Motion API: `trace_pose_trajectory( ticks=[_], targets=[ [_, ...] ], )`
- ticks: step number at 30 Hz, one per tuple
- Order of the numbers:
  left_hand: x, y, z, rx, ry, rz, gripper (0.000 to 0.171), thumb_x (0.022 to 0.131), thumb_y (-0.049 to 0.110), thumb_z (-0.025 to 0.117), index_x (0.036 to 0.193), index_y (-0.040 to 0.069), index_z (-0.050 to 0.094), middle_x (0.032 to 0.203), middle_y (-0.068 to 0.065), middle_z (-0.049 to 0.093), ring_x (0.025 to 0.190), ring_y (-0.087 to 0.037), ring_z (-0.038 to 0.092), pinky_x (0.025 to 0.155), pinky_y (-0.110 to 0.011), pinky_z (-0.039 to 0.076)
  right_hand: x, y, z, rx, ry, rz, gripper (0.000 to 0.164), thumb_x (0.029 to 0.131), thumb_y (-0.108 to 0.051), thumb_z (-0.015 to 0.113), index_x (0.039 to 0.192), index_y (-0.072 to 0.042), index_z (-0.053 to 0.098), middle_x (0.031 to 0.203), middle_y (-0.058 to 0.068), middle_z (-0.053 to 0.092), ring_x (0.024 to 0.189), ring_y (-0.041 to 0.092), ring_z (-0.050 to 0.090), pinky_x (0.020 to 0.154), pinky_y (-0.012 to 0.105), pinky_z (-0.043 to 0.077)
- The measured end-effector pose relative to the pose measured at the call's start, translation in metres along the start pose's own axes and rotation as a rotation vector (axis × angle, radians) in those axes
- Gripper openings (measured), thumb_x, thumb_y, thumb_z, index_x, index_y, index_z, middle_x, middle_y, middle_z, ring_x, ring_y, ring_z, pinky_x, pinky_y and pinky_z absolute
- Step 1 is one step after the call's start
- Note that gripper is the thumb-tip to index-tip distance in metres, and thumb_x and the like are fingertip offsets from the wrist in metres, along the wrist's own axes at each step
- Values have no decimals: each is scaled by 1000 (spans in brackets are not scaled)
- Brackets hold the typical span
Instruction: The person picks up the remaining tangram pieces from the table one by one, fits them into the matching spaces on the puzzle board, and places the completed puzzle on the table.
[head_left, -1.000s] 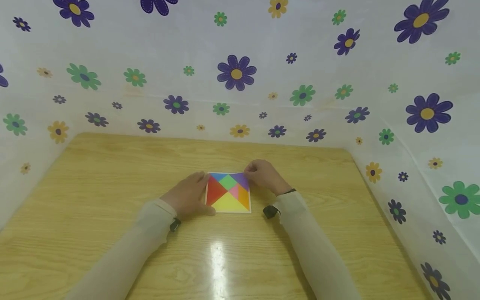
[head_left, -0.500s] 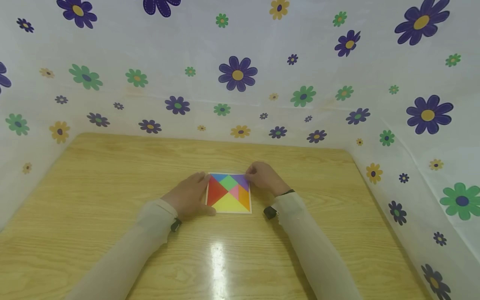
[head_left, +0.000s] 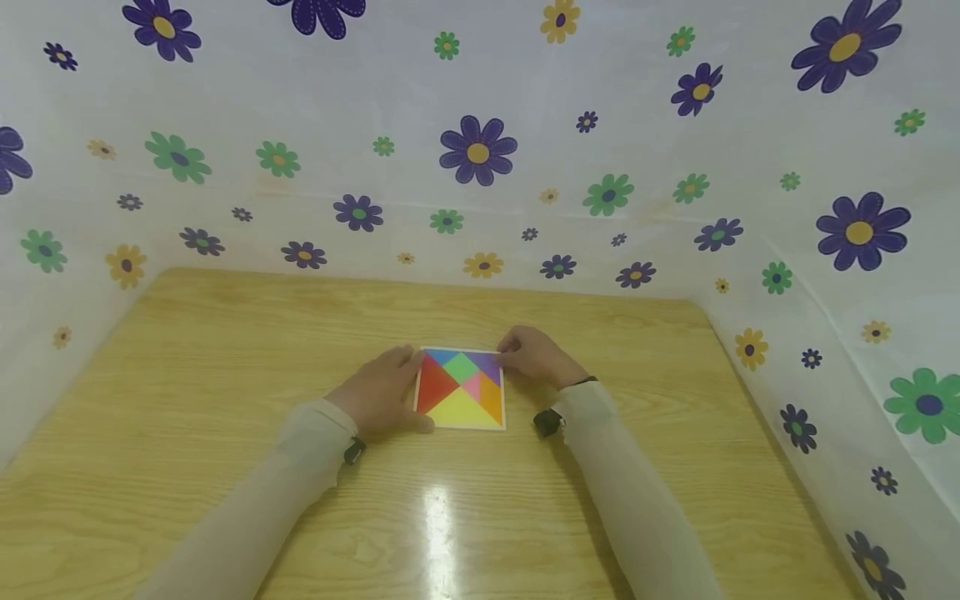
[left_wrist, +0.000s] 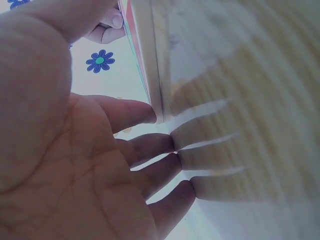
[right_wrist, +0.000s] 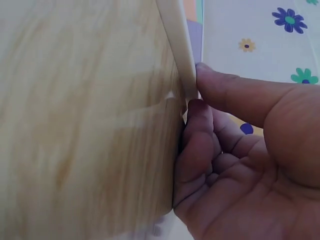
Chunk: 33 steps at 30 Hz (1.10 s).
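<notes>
A square tangram puzzle (head_left: 465, 410) with bright coloured pieces in a pale frame lies at the middle of the wooden table. Along its left side rests my left hand (head_left: 378, 392), thumb near the lower corner and fingers by the upper one. In the left wrist view, that hand's (left_wrist: 95, 150) fingers are loosely extended, their tips on the tabletop, and one fingertip meets the frame's corner. My right hand (head_left: 538, 357) pinches the upper right corner. In the right wrist view, the right thumb (right_wrist: 240, 92) lies on the corner's upper face, and a curled index finger (right_wrist: 200, 117) touches its edge.
The wooden tabletop (head_left: 262, 333) extends around both hands. White cloth (head_left: 405, 92) printed with flowers stands along the back and both sides. Dark wrist-worn pieces show at the left cuff (head_left: 355, 451) and the right cuff (head_left: 547, 422).
The right hand's fingertips have shifted slightly right towards the tangram's outer edge, showing more of the purple piece. The left hand keeps its place. The whole view has drifted a little.
</notes>
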<state>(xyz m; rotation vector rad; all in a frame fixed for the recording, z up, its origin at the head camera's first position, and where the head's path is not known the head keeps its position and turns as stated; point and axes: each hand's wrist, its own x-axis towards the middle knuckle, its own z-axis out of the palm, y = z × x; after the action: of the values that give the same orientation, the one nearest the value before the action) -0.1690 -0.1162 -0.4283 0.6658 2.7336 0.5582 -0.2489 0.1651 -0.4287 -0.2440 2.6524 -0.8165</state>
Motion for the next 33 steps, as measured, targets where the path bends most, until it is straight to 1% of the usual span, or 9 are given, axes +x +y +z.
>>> trace_pose_trajectory(
  ticks=[5, 14, 19, 22, 26, 28, 30, 32, 33],
  targets=[
    [-2, 0, -1, 1, 7, -9, 110, 83, 54, 80, 163, 1, 26, 167, -23, 26, 154, -40, 26, 126, -50, 24, 3, 0, -2, 3, -25, -33, 25, 98, -26, 71, 113, -6, 69, 112, 8, 69, 103, 25, 61, 99, 42, 52],
    [0, 1, -3, 17, 10, 3, 109, 84, 55, 79, 162, -1, 26, 167, -24, 26, 154, -41, 26, 126, -51, 24, 7, 0, -6, -17, -36, -23, 26, 97, -27, 72, 114, -7, 69, 114, 7, 69, 106, 25, 61, 102, 42, 51],
    [5, 0, -4, 32, 18, 31, 109, 85, 54, 79, 161, -4, 27, 165, -25, 29, 152, -42, 29, 126, -51, 25, 10, 4, -8, 15, -25, -17, 26, 96, -28, 73, 113, -9, 70, 113, 6, 70, 107, 25, 61, 103, 42, 50],
    [5, 0, -4, 33, 12, 28, 109, 84, 54, 79, 161, -4, 27, 165, -25, 28, 153, -42, 28, 126, -51, 26, 9, 7, -7, 49, -27, -4, 26, 96, -32, 73, 110, -10, 71, 111, 5, 69, 106, 25, 59, 103, 42, 49],
    [6, 1, -2, 36, 7, 27, 109, 84, 55, 78, 161, -3, 28, 165, -25, 28, 153, -42, 28, 126, -51, 26, 5, 7, -5, 73, -17, 17, 31, 97, -39, 70, 108, -10, 71, 107, 6, 68, 102, 25, 57, 97, 40, 48],
    [9, 0, -1, 16, 9, 29, 107, 83, 56, 78, 161, 0, 29, 166, -22, 30, 153, -40, 30, 126, -50, 26, 3, 7, -5, 71, -3, 10, 33, 98, -39, 68, 111, -8, 71, 107, 6, 68, 100, 25, 57, 93, 39, 49],
    [12, -3, -2, -12, 7, 19, 108, 84, 56, 77, 163, 3, 27, 168, -18, 29, 154, -37, 29, 126, -50, 26, -1, 6, -7, 67, 20, 10, 35, 99, -40, 67, 113, -8, 71, 107, 7, 68, 98, 24, 58, 90, 38, 50],
    [14, -8, -6, -49, 20, -13, 107, 86, 58, 75, 165, 8, 24, 169, -13, 29, 154, -34, 28, 126, -49, 26, -8, 6, -12, 67, 42, 12, 36, 100, -39, 65, 115, -7, 70, 107, 8, 68, 96, 25, 59, 88, 38, 52],
    [15, -11, -8, -67, 41, -24, 105, 87, 58, 75, 165, 8, 25, 168, -13, 29, 154, -34, 29, 126, -50, 27, -13, 6, -15, 59, 59, 13, 35, 100, -39, 64, 116, -7, 69, 107, 9, 68, 95, 25, 60, 87, 38, 53]
  ],
)
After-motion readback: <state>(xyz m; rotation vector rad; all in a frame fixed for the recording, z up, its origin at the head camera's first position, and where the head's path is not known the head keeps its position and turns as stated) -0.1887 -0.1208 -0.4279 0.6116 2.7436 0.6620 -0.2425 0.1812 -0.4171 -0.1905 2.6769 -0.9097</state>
